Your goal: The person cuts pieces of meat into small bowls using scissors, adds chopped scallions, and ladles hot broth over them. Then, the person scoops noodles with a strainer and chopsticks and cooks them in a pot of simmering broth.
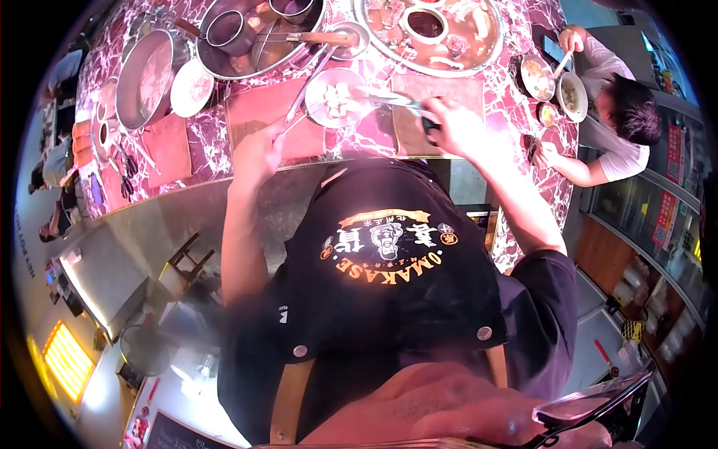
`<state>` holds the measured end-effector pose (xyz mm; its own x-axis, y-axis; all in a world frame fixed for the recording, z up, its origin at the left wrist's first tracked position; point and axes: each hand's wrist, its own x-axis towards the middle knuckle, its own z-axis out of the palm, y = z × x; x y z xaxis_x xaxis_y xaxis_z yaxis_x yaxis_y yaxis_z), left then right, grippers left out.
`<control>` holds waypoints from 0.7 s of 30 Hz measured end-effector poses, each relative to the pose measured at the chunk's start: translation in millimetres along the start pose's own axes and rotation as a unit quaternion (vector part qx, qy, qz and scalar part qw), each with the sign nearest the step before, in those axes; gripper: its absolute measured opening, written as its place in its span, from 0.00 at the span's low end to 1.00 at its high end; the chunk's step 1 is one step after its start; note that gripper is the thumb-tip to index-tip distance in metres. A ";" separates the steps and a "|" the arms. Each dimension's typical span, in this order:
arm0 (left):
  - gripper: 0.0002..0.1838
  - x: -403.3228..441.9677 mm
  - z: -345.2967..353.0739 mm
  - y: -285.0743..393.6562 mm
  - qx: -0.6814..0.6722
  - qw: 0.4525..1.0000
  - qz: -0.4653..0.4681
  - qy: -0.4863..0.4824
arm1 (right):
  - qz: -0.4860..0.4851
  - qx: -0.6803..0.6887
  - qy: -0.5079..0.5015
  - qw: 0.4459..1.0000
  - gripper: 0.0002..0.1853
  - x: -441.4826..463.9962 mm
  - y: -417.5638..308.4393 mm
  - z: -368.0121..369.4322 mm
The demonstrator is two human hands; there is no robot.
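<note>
My right hand (452, 127) is closed around the dark handles of a pair of scissors (400, 100), whose blades point left over a small plate. That plate (334, 120) carries several pale, cut pieces of food (336, 97). Just left of the plate, my left hand (263, 150) pinches a long, thin utensil (301, 97), perhaps tongs or chopsticks, which slants up past the plate's left edge. Whether its tips hold anything cannot be made out.
Behind the plate are a large pot (258, 63) with ladles and a wide pan of stew (464, 61). An empty metal pot (143, 78) and a white bowl (191, 88) stand left. A person (624, 112) sits right, beside bowls (572, 97).
</note>
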<state>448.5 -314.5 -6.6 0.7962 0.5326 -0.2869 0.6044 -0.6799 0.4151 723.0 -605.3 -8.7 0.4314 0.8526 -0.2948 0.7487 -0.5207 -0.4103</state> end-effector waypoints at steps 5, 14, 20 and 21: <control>0.10 9.8 50.0 -3.6 -0.103 0.991 0.002 0.085 | 0.108 -0.123 0.041 0.986 0.29 -11.3 87.3 -44.1; 0.12 118.2 173.0 116.5 -0.327 0.941 0.077 -0.027 | 0.068 -0.163 0.026 0.984 0.16 54.7 183.4 -41.5; 0.11 156.1 215.5 189.0 -0.681 0.703 -0.088 -0.183 | 0.156 0.042 -0.038 0.986 0.18 38.8 237.9 -63.0; 0.10 161.4 222.7 197.8 -0.700 0.685 -0.091 -0.180 | 0.173 0.083 -0.053 0.980 0.17 37.6 241.5 -62.8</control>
<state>702.3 -475.2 -163.0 0.8181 0.2145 -0.5336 0.2776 0.6654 0.6930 951.6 -696.3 -64.7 0.5837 0.6192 -0.5252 0.4704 -0.7851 -0.4029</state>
